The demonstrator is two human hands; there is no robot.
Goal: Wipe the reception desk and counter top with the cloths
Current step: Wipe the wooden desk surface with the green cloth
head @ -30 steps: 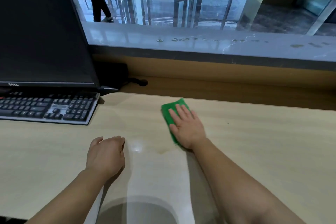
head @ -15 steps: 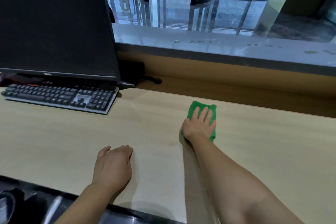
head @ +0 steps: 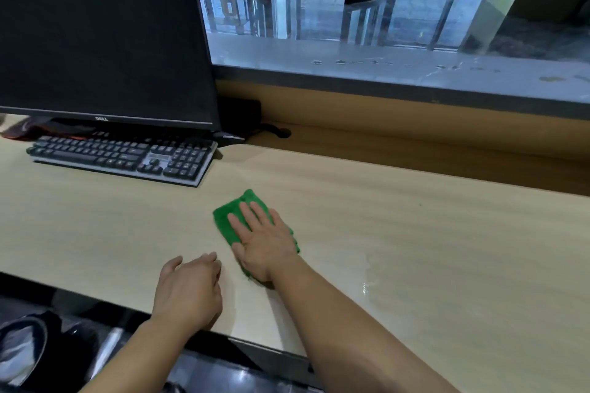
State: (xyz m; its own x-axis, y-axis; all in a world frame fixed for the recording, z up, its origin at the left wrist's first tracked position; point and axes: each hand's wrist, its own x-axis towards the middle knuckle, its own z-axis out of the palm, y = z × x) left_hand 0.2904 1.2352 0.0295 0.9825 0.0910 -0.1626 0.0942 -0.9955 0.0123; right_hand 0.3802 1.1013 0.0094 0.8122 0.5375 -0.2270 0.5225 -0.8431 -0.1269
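We rate the green cloth (head: 225,222), on the desk (head: 415,233) front-right of the keyboard (head: 121,158), as soft, light, bunch-prone (prob. damp): our right hand (head: 265,242) presses its centre, fingers straight and slightly spread.

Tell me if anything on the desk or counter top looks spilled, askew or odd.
A row of small spots dots the grey counter top, with larger blotches at its right end; they look like drips or stains. The desk has a wet sheen right of the green cloth.
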